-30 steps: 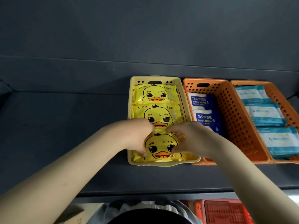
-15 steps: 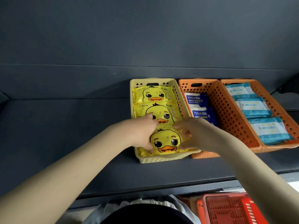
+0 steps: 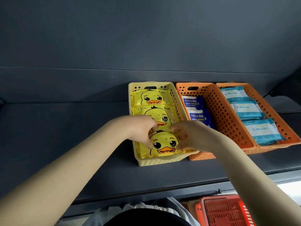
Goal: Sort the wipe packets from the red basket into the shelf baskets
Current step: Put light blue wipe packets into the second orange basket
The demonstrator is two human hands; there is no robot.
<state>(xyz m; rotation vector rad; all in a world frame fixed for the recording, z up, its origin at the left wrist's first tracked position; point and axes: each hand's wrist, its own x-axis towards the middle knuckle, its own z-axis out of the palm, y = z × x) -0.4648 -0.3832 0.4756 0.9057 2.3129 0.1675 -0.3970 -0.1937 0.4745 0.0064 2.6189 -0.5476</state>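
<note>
Both our hands are down in the yellow basket (image 3: 162, 161), which stands on the dark shelf (image 3: 65, 136). Our left hand (image 3: 143, 129) reaches in over the yellow basket's left wall, and its curled fingers grip the left edge of the front duck packet (image 3: 164, 145). Our right hand (image 3: 190, 136) comes in over the right wall and pinches the same packet's right edge between curled fingers and thumb. This packet lies face up at the near end of the yellow basket, its lower edge against the front wall.

Behind it in the yellow basket lies the middle duck packet (image 3: 156, 115), partly covered by our hands. The back duck packet (image 3: 149, 97) lies at the far end.

Just to the right of the yellow basket, and touching it, stands an orange basket (image 3: 224, 115). It holds two dark blue packets (image 3: 193, 102) at its far end. One place further right of the yellow basket is a second orange basket (image 3: 276, 118), filled by three teal packets (image 3: 246, 110) in a row.

The red basket (image 3: 226, 211) sits below the shelf edge, nearer to us than the yellow basket and to its right. We cannot tell what it holds.
</note>
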